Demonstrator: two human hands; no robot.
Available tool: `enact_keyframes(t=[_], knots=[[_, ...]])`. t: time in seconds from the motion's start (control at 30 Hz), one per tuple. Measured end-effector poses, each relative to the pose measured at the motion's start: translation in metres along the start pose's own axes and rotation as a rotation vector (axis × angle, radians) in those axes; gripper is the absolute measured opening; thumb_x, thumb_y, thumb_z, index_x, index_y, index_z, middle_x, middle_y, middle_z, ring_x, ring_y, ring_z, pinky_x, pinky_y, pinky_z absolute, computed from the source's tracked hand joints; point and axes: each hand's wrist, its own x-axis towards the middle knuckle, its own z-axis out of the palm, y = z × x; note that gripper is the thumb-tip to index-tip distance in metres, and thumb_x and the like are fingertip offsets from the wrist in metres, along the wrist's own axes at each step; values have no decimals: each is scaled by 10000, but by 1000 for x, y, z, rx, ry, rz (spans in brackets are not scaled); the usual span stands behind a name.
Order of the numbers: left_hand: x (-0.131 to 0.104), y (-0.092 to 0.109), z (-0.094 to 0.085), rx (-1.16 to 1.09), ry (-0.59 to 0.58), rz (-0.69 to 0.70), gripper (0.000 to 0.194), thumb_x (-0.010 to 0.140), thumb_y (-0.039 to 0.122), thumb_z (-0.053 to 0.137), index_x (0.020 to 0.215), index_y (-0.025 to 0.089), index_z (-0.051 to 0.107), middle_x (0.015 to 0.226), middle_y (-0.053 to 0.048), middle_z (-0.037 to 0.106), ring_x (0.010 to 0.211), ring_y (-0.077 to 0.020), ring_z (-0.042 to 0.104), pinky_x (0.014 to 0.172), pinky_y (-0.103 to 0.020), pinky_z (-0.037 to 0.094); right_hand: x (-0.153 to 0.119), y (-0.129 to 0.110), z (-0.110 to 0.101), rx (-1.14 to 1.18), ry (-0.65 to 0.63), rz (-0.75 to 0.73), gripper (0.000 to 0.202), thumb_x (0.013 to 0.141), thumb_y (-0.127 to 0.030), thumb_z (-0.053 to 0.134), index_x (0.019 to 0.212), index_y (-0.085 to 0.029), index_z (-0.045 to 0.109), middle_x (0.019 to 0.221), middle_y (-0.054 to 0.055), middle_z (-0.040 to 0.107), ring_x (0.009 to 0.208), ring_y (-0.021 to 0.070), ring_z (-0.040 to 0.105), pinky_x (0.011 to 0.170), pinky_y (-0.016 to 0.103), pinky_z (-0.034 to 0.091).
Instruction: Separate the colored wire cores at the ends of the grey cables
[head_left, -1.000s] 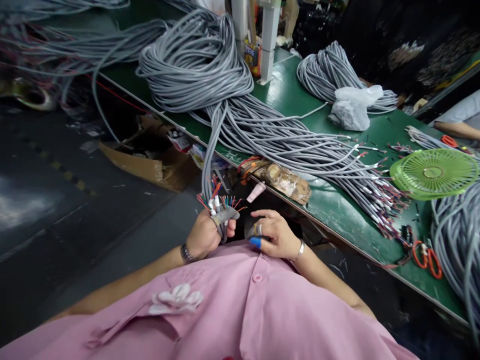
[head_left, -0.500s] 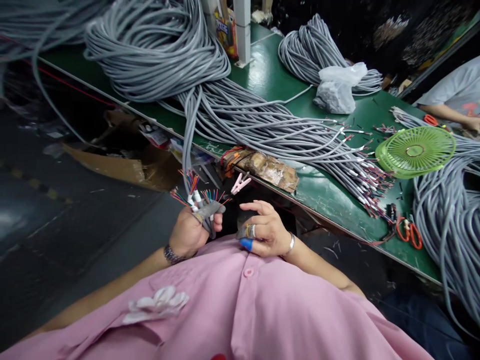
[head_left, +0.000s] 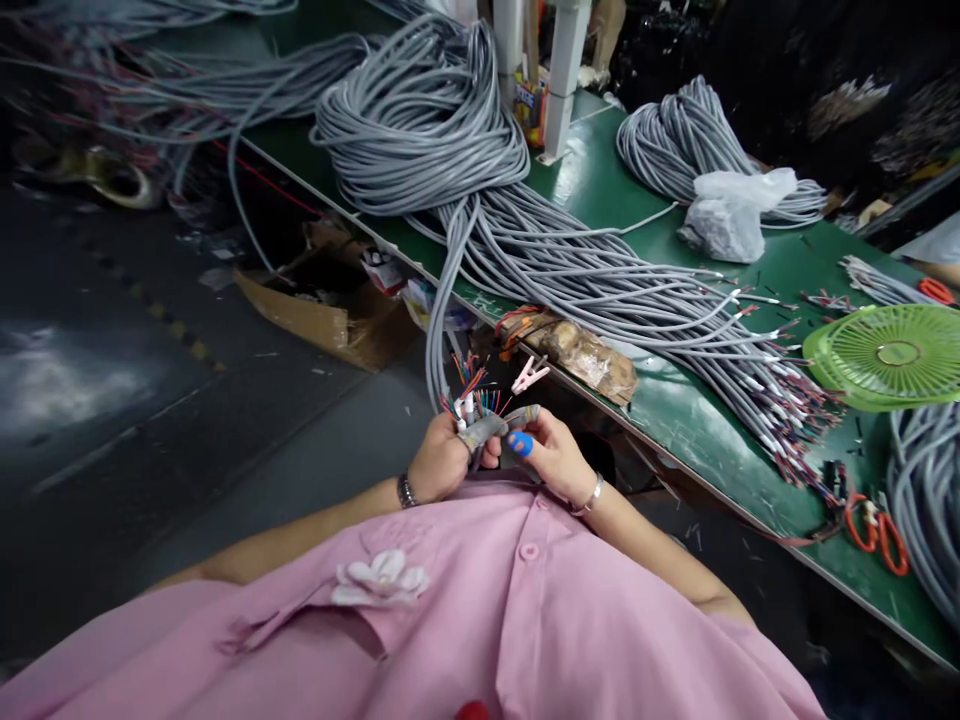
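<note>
My left hand (head_left: 441,462) is closed around the ends of several grey cables (head_left: 444,345), its thumb wrapped in grey tape. Above the fist, thin coloured wires (head_left: 471,372) fan out of the cable ends, beside white sleeves (head_left: 465,408). Pressed up to the left thumb, my right hand (head_left: 556,458) has its index finger and thumb pinched together by the wire tips. Grey wrapping covers that index finger and a blue cover sits on the right thumb. Whatever lies between the right fingertips is hidden.
A green table (head_left: 675,440) bears a large cable coil (head_left: 420,130), a spread cable bundle (head_left: 585,265), a plastic bag (head_left: 731,215), a green fan (head_left: 892,355) and orange-handled scissors (head_left: 877,535). At its edge are a pink clip (head_left: 530,375) and a taped block (head_left: 585,355). A cardboard box (head_left: 322,325) lies below.
My right hand has moved left to meet the left hand, its spread fingers now pinched. The view has turned left, so the table things appear farther right.
</note>
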Motion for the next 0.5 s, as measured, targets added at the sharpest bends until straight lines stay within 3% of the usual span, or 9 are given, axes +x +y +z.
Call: enact_keyframes(t=[0.17,0.4,0.5], knots=[[0,-4,-4,53,-36,44,202,764,335,667,721,139,637,564,-10,639,434,-111,555,428,-224,448,11,-4,9,83,133,28,311,717,-413,732,853,-169,595,727,-8,587,605,98,502,521,210,402],[-1,8,-5,228,-262,39,240,786,349,662,692,132,619,566,-14,629,467,-120,581,480,-234,462,19,-5,10,159,97,108,275,691,-371,759,781,-157,613,615,-29,561,504,70,448,481,203,360],[-1,9,-5,239,-268,41,251,787,356,662,688,130,616,568,-16,627,471,-121,584,483,-235,463,20,-7,10,175,93,122,277,676,-367,771,789,-156,631,620,-23,573,512,76,466,488,209,366]])
